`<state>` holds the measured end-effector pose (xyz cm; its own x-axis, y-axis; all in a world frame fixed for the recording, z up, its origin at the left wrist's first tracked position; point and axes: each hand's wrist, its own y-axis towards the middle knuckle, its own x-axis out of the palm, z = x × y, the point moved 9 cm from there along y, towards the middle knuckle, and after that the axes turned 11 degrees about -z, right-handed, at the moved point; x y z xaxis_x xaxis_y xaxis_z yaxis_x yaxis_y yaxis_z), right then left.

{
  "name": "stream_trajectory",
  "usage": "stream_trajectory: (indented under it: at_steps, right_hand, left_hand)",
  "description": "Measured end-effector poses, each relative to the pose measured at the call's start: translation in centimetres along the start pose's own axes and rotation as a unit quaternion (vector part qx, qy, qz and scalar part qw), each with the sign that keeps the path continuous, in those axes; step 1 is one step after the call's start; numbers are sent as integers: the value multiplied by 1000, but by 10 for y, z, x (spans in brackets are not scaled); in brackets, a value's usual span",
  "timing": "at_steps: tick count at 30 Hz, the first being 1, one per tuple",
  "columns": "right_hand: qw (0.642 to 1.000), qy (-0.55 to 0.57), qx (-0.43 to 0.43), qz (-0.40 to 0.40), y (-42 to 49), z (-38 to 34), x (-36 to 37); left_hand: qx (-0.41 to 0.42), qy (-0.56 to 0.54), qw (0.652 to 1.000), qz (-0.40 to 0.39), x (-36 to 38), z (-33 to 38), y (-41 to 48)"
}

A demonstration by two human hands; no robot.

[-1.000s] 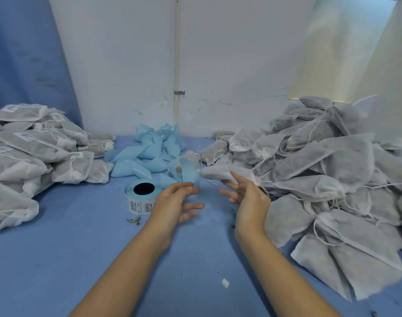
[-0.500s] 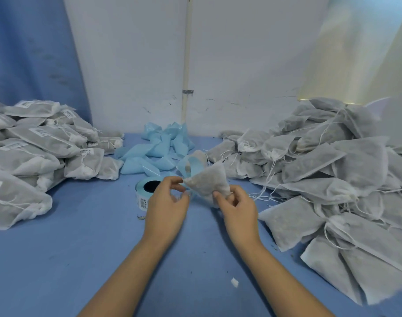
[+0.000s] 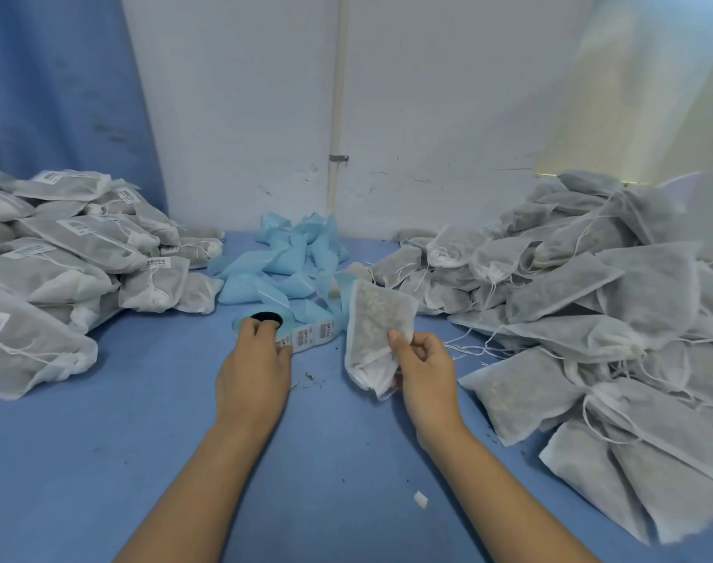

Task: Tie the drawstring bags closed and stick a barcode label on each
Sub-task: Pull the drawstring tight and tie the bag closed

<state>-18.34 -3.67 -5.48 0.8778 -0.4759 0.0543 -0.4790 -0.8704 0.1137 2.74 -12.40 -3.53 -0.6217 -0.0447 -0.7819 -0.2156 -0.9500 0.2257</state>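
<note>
Over the middle of the worktop (image 3: pixel 143 440), your right hand (image 3: pixel 422 367) holds one bag (image 3: pixel 377 331) clear of the surface, thumb and curled fingers pinching its right edge. The bag hangs nearly upright with its white gathered mouth lowest, and dark filling shows through the thin fabric.

Just left of it, your left hand (image 3: pixel 253 359) is curled down over the near side of the roll (image 3: pixel 265 319), gripping it with fingertips on the rim beside the dark core. A strip (image 3: pixel 314 335) of barcode labels runs out from under that hand toward the bag and reaches the bag's left edge. A few dark crumbs (image 3: pixel 310 377) lie on the blue surface between your hands.

Behind the roll, against the back edge, sits a heap of blue backing (image 3: pixel 281 262). Along the right edge a big loose pile (image 3: pixel 590 298) of grey bags with trailing white strings spreads down to the near right corner. Along the left edge lies a labelled stack (image 3: pixel 62 258) of bags with white barcode stickers showing on several. A small white scrap (image 3: pixel 420 499) lies toward the front edge, just beside your right forearm.
</note>
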Motion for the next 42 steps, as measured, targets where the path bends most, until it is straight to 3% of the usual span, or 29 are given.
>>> stream_trajectory:
  at_steps: [6, 14, 16, 18, 21, 23, 25, 28, 34, 42]
  right_hand:
    - [986, 157, 37, -40, -2, 5, 15]
    - [982, 182, 55, -21, -3, 9, 8]
    - [981, 183, 56, -15, -3, 10, 7]
    - [980, 189, 58, -10, -2, 11, 6]
    - [977, 205, 55, -3, -2, 11, 4]
    - [977, 207, 53, -6, -1, 11, 4]
    - [979, 196, 51, -18, -1, 10, 6]
    - [986, 154, 49, -48, 1, 10, 11]
    - [992, -107, 13, -59, -1, 5, 21]
    - [994, -17, 16, -110, -6, 3, 32]
  left_hand:
    - [6, -35, 998, 45, -7, -3, -1]
    - [-12, 0, 998, 55, -9, 0, -7]
    - [43, -43, 996, 62, -9, 16, -11]
    - [84, -154, 982, 63, -6, 31, -17]
    - [-11, -372, 928, -15, 25, 33, -20]
    - [-92, -499, 851, -134, 60, 39, -26]
    - [-112, -591, 770, -214, 78, 51, -30]
    - [-99, -646, 723, -224, 79, 53, -28]
    - [-78, -657, 721, -207, 74, 49, -25]
    - [-25, -566, 787, -244, 75, 58, -27]
